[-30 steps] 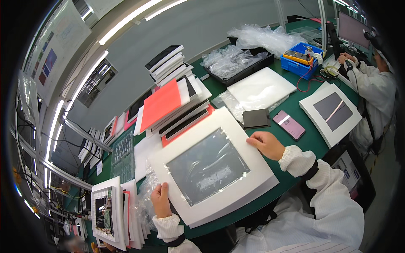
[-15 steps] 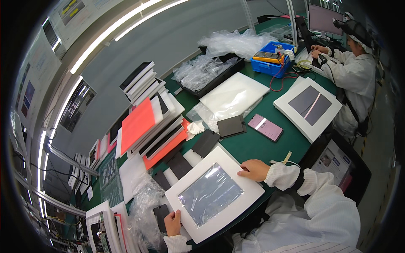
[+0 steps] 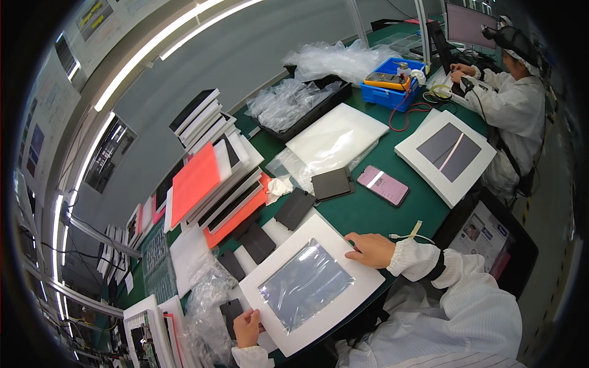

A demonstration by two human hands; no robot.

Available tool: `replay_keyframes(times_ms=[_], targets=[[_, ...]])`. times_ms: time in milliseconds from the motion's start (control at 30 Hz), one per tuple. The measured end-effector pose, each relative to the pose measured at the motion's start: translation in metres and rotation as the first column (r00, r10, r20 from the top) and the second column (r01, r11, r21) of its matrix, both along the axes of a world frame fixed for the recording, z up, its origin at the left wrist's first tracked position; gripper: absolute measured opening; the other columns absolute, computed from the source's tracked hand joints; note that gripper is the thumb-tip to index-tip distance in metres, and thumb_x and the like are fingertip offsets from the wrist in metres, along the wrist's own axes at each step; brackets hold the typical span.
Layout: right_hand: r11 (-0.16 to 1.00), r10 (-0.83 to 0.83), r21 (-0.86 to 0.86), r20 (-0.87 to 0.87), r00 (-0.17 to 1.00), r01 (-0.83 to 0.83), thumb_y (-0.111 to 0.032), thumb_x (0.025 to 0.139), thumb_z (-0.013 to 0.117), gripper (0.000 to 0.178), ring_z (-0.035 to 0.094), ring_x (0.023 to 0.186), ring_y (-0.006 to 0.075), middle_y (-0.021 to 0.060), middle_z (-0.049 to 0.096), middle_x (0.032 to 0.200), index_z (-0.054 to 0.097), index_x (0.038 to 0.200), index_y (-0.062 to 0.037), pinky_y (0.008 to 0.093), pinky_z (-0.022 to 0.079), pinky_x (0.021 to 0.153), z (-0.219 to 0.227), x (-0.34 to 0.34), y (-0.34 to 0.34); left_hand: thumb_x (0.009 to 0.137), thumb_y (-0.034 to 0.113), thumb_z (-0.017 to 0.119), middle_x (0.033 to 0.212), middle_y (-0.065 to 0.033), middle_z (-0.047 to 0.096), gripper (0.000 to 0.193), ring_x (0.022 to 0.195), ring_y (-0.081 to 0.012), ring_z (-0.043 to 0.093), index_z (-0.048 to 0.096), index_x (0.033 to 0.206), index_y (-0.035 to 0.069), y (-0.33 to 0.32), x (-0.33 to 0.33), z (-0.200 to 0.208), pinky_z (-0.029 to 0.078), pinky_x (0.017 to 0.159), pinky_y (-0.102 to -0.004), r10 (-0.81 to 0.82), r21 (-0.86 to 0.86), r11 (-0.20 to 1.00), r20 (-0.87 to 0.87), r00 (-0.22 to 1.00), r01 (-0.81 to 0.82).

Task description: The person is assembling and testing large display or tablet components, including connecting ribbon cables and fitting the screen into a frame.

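Note:
A white-framed display panel [image 3: 362, 279] with clear film wrinkled over its grey screen lies tilted at the near table edge. At its lower left edge, my left hand [image 3: 248, 328] is closed on the frame, thumb on top. My right hand [image 3: 371, 249] grips the upper right edge, thumb on the white face and some fingertips hidden. Several dark flat plates, one a black plate [image 3: 295, 208], lie along the panel's far side. Beyond the panel rests a phone [image 3: 383, 184] with a lit screen.
To the left stand stacked panels with a red sheet [image 3: 195, 184] and crumpled clear bags [image 3: 211, 306]. Farther back are a black bin [image 3: 307, 119] of plastic bags, white foam sheets [image 3: 337, 138] and a blue crate [image 3: 386, 97]. Another white-framed panel [image 3: 408, 150] lies right, near a seated co-worker [image 3: 512, 98].
The panel stays in nearly the same place between my hands. My right hand's fingers have shifted slightly along the edge. The whole view has moved a little.

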State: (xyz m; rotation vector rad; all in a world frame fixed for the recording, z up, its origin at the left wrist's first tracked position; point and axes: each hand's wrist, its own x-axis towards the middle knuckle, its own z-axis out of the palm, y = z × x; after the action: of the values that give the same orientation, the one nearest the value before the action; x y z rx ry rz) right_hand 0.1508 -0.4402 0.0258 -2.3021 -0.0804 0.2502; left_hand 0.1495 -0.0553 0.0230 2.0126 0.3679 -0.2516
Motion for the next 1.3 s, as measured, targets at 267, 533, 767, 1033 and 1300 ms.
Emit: replay_keyframes(times_ms=[267, 533, 767, 1033, 1300], targets=[[0.923, -0.29, 0.333, 0.271, 0.918, 0.194, -0.011, 0.078, 0.065, 0.014, 0.063, 0.061, 0.0157, 0.0088, 0.065, 0.072, 0.062, 0.084, 0.001, 0.0244, 0.049, 0.058, 0.029, -0.028, -0.008, 0.084, 0.012, 0.058, 0.082, -0.0158, 0.065, 0.033, 0.061, -0.0161, 0.064, 0.057, 0.109, -0.009, -0.008, -0.009, 0.01, 0.053, 0.054, -0.0244, 0.092, 0.103, 0.988, 0.182, 0.979, -0.112], [0.809, -0.408, 0.512, 0.138, 0.902, 0.288, -0.005, 0.072, 0.065, 0.011, 0.061, 0.059, 0.0094, 0.0047, 0.062, 0.065, 0.058, 0.077, 0.0017, 0.0207, 0.049, 0.058, -0.011, -0.062, -0.009, 0.086, 0.004, 0.054, 0.094, -0.0108, 0.061, 0.023, 0.085, -0.0153, 0.059, 0.055, 0.107, -0.006, -0.028, -0.042, -0.024, 0.048, 0.075, -0.0253, 0.142, 0.053, 0.98, 0.489, 0.86, -0.192], [0.77, -0.536, 0.544, 0.264, 0.802, 0.335, -0.003, 0.071, 0.067, 0.013, 0.059, 0.057, 0.0096, 0.0044, 0.061, 0.067, 0.057, 0.077, 0.0003, 0.0213, 0.048, 0.055, -0.052, -0.065, -0.006, 0.091, 0.017, 0.052, 0.103, -0.0163, 0.058, 0.031, 0.09, -0.019, 0.056, 0.048, 0.114, -0.004, -0.014, -0.045, -0.07, 0.046, 0.079, -0.03, 0.255, -0.121, 0.967, 0.467, 0.847, -0.224], [0.797, -0.528, 0.477, 0.252, 0.811, 0.371, -0.008, 0.075, 0.07, 0.017, 0.055, 0.051, 0.0087, 0.0045, 0.059, 0.063, 0.055, 0.08, -0.0013, 0.0208, 0.045, 0.049, -0.045, -0.059, -0.002, 0.092, 0.016, 0.052, 0.1, -0.0148, 0.058, 0.03, 0.09, -0.0195, 0.056, 0.047, 0.114, -0.003, -0.005, -0.047, -0.08, 0.046, 0.08, -0.0315, 0.246, -0.076, 0.969, 0.422, 0.872, -0.237], [0.813, -0.525, 0.454, 0.304, 0.795, 0.364, -0.006, 0.076, 0.068, 0.012, 0.053, 0.05, 0.008, 0.0042, 0.058, 0.062, 0.057, 0.079, -0.001, 0.0202, 0.042, 0.047, -0.048, -0.056, 0.0, 0.088, 0.004, 0.051, 0.095, -0.0096, 0.06, 0.016, 0.084, -0.0139, 0.057, 0.053, 0.102, -0.006, -0.033, -0.044, -0.055, 0.046, 0.078, -0.0248, 0.332, -0.195, 0.943, 0.498, 0.801, -0.27]])
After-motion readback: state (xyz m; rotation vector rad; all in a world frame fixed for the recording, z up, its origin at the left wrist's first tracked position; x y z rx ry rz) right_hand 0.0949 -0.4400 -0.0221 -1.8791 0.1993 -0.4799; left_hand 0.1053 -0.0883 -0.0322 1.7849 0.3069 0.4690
